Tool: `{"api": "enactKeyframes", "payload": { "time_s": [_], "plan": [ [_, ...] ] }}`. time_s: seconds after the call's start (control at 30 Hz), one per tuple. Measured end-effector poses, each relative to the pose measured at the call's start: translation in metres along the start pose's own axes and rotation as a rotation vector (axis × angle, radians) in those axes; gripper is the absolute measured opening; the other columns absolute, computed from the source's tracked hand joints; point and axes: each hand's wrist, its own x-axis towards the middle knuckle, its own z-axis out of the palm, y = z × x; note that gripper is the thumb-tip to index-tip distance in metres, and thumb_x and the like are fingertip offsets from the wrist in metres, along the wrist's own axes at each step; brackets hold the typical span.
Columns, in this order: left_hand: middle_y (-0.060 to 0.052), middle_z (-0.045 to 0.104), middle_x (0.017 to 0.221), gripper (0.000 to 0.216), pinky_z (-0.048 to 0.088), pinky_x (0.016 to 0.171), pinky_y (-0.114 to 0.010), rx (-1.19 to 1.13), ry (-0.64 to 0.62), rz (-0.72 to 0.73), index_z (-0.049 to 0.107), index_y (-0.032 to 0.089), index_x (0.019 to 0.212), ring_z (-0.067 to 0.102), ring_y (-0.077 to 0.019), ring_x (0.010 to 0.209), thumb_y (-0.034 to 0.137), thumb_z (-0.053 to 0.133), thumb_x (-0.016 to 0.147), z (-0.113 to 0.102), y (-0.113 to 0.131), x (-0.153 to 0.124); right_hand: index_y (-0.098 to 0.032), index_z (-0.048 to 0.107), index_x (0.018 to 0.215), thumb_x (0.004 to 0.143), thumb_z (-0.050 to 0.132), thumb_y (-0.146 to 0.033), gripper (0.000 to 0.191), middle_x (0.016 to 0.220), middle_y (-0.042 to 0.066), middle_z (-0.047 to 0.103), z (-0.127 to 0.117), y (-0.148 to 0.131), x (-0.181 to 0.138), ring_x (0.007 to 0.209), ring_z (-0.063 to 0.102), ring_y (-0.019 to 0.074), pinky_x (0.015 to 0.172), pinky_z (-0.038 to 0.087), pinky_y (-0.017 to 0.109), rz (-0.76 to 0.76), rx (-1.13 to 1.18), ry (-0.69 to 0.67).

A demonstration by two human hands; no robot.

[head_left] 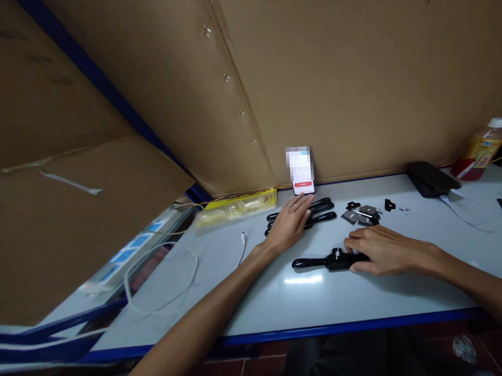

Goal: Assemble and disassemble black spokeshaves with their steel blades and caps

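A black spokeshave (314,262) lies across the table near its front. My right hand (383,251) is closed around its right handle, which the fingers mostly hide. Farther back, my left hand (289,219) rests with stretched fingers over several other black spokeshave bodies (327,216) lying side by side, its fingertips near the phone's lower edge. Beyond my right hand is a loose pile of flat metal blades (368,211) and black cap pieces. One black cap (390,205) and a small silver thumbscrew (405,210) lie apart to the right.
A lit phone (303,174) leans against the cardboard wall (355,81). At the back left is a yellow package (239,206); white cables and a power strip (124,256) are left of it. A black case (433,179) and a drink bottle (482,149) stand at the right.
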Motion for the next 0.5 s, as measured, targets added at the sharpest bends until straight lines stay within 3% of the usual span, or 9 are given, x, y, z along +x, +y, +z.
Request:
{"api": "enactKeyframes", "payload": {
  "time_s": [0.13, 0.27, 0.4, 0.5],
  "plan": [
    [-0.009, 0.070, 0.116, 0.042, 0.048, 0.099, -0.042, -0.064, 0.022, 0.071, 0.065, 0.020, 0.119, 0.058, -0.0229, 0.113, 0.034, 0.027, 0.106, -0.019, 0.023, -0.012, -0.016, 0.063, 0.097, 0.092, 0.061, -0.038, 0.023, 0.095, 0.010, 0.068, -0.002, 0.002, -0.001, 0.081, 0.064, 0.0252, 0.067, 0.040, 0.033, 0.041, -0.018, -0.004],
    [-0.007, 0.066, 0.081, 0.053, 0.050, 0.075, -0.035, -0.023, -0.157, 0.230, 0.066, 0.016, 0.092, 0.060, -0.0206, 0.081, 0.037, 0.020, 0.108, -0.027, 0.048, -0.023, -0.015, 0.064, 0.097, 0.092, 0.064, -0.042, 0.027, 0.094, 0.010, 0.068, -0.005, 0.005, -0.001, 0.081, 0.063, 0.0245, 0.065, 0.038, 0.031, 0.067, -0.066, 0.010],
    [-0.006, 0.064, 0.082, 0.065, 0.044, 0.064, -0.032, 0.096, -0.281, 0.321, 0.061, 0.016, 0.089, 0.060, -0.0192, 0.072, 0.063, 0.017, 0.102, -0.027, 0.059, -0.027, -0.017, 0.064, 0.087, 0.101, 0.051, -0.040, 0.030, 0.084, 0.007, 0.067, -0.007, 0.009, 0.000, 0.070, 0.059, 0.0183, 0.060, 0.031, 0.029, 0.086, -0.101, 0.172],
    [-0.007, 0.065, 0.082, 0.070, 0.040, 0.060, -0.031, 0.173, -0.323, 0.311, 0.060, 0.016, 0.092, 0.060, -0.0194, 0.068, 0.074, 0.020, 0.096, -0.026, 0.060, -0.028, -0.017, 0.062, 0.078, 0.104, 0.039, -0.032, 0.037, 0.066, 0.002, 0.060, -0.005, 0.008, 0.002, 0.052, 0.044, 0.0129, 0.055, 0.021, 0.030, 0.158, -0.116, 0.306]
  ]
}}
